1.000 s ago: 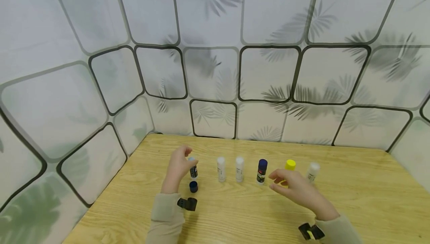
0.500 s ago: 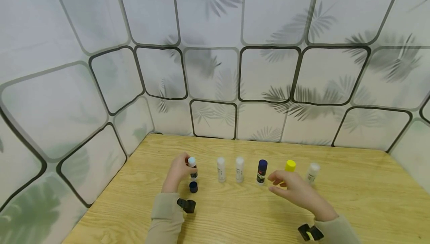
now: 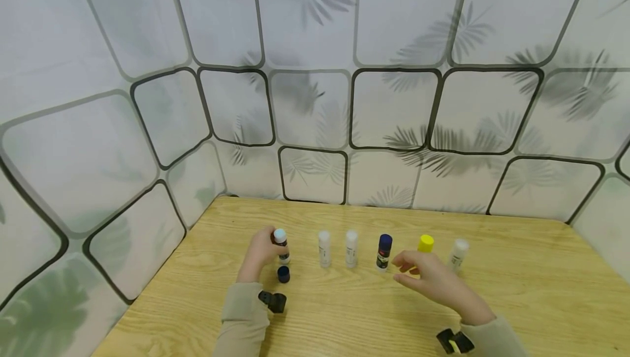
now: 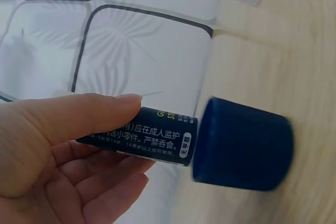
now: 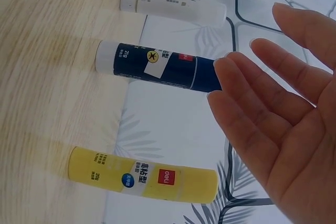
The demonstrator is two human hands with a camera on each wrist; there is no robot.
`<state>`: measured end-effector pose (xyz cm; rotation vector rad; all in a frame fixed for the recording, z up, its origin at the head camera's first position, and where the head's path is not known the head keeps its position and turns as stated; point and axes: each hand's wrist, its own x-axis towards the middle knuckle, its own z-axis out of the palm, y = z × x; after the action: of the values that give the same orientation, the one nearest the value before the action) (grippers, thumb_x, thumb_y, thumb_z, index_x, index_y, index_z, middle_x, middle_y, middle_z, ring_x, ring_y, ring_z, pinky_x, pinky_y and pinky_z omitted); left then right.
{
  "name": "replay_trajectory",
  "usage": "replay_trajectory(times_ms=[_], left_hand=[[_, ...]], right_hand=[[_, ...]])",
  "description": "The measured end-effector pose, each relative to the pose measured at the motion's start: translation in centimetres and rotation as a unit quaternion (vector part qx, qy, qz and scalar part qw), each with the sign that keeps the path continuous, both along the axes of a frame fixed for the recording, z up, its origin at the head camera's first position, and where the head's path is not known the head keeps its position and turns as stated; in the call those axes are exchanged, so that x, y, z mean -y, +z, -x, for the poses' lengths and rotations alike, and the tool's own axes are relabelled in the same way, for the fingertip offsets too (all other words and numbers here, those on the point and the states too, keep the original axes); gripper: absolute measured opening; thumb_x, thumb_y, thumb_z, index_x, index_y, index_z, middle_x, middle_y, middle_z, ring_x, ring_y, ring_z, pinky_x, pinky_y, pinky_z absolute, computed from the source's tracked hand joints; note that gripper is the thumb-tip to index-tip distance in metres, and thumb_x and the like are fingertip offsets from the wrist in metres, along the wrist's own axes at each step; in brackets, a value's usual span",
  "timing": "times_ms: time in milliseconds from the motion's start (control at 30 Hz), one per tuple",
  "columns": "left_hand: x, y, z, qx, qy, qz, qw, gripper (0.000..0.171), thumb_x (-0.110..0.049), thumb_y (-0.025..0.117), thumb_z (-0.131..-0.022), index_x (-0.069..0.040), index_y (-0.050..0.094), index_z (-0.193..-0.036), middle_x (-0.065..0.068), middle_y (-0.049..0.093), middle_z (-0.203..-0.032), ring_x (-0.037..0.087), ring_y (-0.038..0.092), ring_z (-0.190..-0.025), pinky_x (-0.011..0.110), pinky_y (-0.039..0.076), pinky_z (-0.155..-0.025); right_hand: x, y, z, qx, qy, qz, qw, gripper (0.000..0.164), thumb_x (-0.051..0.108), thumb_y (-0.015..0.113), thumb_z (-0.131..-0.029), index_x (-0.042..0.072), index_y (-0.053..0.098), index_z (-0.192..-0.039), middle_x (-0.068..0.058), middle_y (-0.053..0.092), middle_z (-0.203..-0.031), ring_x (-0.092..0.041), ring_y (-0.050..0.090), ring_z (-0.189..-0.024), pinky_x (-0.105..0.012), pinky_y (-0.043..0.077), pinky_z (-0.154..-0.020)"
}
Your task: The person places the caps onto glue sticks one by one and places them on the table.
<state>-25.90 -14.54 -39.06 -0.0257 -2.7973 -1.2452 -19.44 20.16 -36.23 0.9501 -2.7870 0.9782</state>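
Observation:
My left hand [image 3: 258,253] grips an uncapped navy glue stick [image 3: 280,235], which stands upright with its pale top showing. In the left wrist view the thumb lies along one side of its printed label [image 4: 163,137] and fingers curl round the other. The loose dark blue cap [image 4: 244,142] sits on the table just in front of that stick. My right hand [image 3: 433,278] hovers with loosely bent fingers and holds nothing. Nearest to it are a capped navy glue stick [image 5: 157,66] and a yellow glue stick [image 5: 142,177], which the hand partly covers in the head view.
Two white glue sticks, one on the left [image 3: 324,249] and one on the right [image 3: 351,249], stand mid-row. Another white glue stick [image 3: 459,253] is at the right end, partly behind the right hand. A patterned cloth wall [image 3: 315,174] borders the wooden table [image 3: 334,319].
My left hand has come down from above the uncapped glue stick, and its thumb and fingers have closed round it. The right hand has barely moved.

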Motion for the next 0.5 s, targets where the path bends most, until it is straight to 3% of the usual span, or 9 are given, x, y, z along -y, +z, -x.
replay_trajectory(times_ms=[233,367,500], left_hand=[[-0.4,2.3,-0.9,-0.040,-0.001,-0.041,0.9984,0.025,-0.007,0.070,-0.074,-0.001,0.057,-0.095,0.009,0.058,-0.089,0.025,0.055,-0.083,0.040,0.046,-0.072],[-0.8,4.0,-1.9,-0.069,-0.012,-0.036,0.9969,0.024,-0.010,0.070,-0.075,-0.001,0.057,-0.094,0.009,0.058,-0.087,0.024,0.056,-0.082,0.039,0.047,-0.069],[-1.2,4.8,-2.3,-0.067,-0.006,-0.033,0.9972,0.026,-0.010,0.069,-0.076,-0.002,0.057,-0.097,0.009,0.058,-0.091,0.026,0.056,-0.087,0.041,0.046,-0.073]], right_hand=[[0.1,0.0,0.1,0.012,0.003,0.002,1.000,0.020,0.020,0.060,-0.085,0.005,0.059,-0.098,-0.007,0.059,-0.094,-0.017,0.057,-0.081,-0.033,0.048,-0.068],[0.2,0.0,0.1,0.015,0.003,0.001,1.000,0.021,0.022,0.060,-0.085,0.006,0.059,-0.098,-0.008,0.059,-0.094,-0.017,0.057,-0.081,-0.033,0.048,-0.068],[0.2,0.0,0.1,0.017,0.006,0.003,1.000,0.024,0.026,0.059,-0.085,0.006,0.059,-0.098,-0.008,0.059,-0.094,-0.017,0.057,-0.081,-0.033,0.048,-0.068]])
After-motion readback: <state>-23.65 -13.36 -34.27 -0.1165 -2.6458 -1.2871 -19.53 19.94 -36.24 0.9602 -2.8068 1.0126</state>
